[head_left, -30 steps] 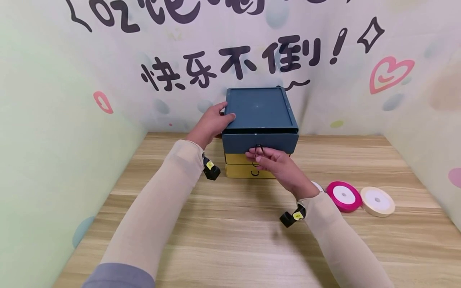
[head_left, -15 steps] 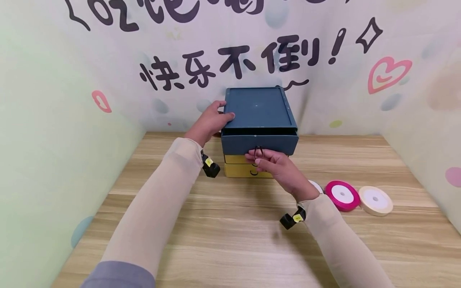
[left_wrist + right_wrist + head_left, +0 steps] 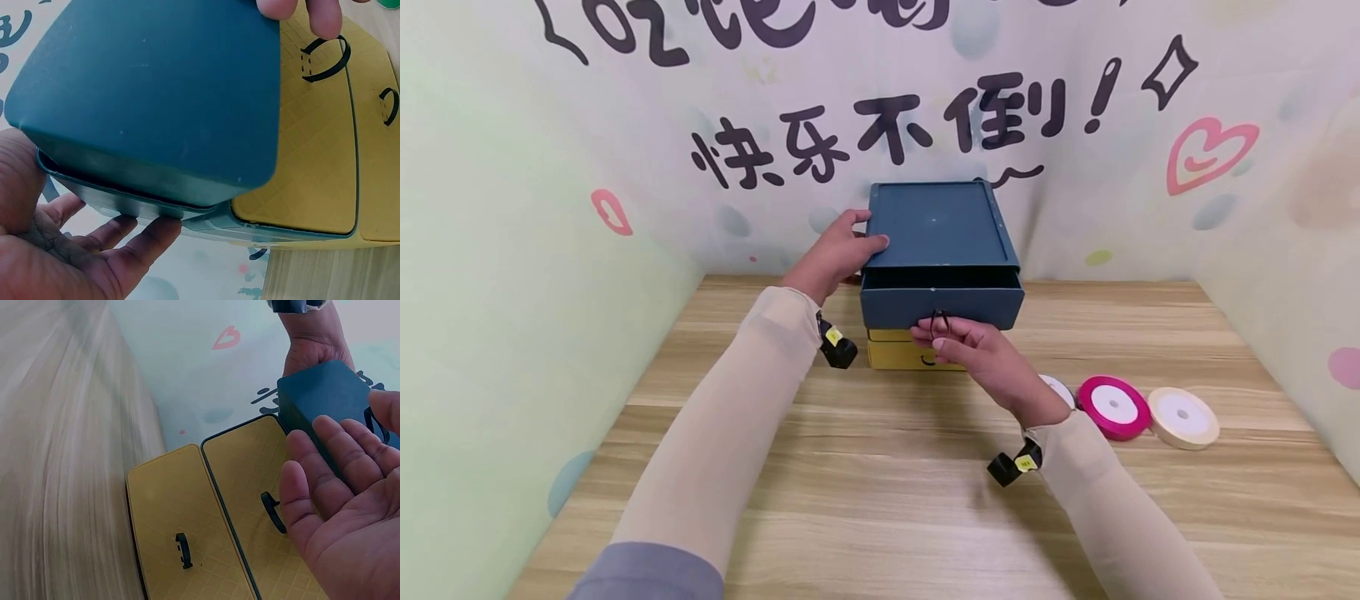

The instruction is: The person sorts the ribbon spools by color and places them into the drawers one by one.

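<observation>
A drawer unit (image 3: 934, 221) with a blue top stands against the back wall. Its blue top drawer (image 3: 901, 310) is partly pulled out above yellow drawers (image 3: 891, 356). My left hand (image 3: 833, 254) grips the unit's left side, thumb on top; in the left wrist view its fingers lie along the blue side (image 3: 150, 203). With the fingers of my right hand (image 3: 988, 358) I hold the black loop handle (image 3: 940, 323) of the blue drawer. In the right wrist view, the right hand (image 3: 350, 506) is beside that handle (image 3: 375, 425), in front of a yellow drawer (image 3: 237, 469).
To the right on the wooden table (image 3: 850, 500) lie ribbon rolls: a magenta one (image 3: 1114, 407), a cream one (image 3: 1183, 418) and a white one (image 3: 1057, 390) partly behind my right wrist. A printed cloth (image 3: 1105, 208) hangs behind the unit.
The blue drawer has slid further out toward me, widening the dark gap under the top. My right hand has moved slightly nearer with the handle; my left hand keeps its place on the unit.
</observation>
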{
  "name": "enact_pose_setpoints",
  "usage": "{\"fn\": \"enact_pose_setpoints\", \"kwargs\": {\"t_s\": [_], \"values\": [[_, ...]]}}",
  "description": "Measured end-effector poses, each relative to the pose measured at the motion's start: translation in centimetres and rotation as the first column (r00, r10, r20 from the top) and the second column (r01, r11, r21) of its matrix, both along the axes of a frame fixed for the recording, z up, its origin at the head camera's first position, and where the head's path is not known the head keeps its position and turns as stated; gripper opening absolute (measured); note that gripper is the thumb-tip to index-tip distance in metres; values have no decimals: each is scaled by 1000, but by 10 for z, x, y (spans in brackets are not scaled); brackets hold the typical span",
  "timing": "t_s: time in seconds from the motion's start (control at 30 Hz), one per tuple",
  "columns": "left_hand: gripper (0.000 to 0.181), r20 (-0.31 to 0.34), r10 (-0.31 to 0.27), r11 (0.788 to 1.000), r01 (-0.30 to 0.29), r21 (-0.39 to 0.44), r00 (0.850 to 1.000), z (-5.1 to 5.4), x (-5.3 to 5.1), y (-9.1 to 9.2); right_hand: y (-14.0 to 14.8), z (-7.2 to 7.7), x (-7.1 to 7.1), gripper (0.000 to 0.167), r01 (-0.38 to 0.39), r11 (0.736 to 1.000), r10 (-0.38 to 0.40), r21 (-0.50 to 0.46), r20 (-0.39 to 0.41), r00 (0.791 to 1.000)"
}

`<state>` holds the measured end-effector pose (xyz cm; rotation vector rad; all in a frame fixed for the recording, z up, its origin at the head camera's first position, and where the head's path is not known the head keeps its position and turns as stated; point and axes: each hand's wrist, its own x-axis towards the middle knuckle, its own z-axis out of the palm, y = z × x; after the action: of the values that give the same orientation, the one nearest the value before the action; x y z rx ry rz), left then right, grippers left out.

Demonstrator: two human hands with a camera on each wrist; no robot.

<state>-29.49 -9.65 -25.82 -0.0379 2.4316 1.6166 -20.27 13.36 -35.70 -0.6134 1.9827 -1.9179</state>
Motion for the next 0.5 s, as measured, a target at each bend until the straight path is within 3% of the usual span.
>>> {"fn": "enact_pose_setpoints", "kwargs": {"t_s": [0.5], "values": [[64, 31, -13, 999, 11, 51, 999, -1, -2, -1, 3, -2, 9, 39, -9, 1000, 9, -10, -15, 1000]]}}
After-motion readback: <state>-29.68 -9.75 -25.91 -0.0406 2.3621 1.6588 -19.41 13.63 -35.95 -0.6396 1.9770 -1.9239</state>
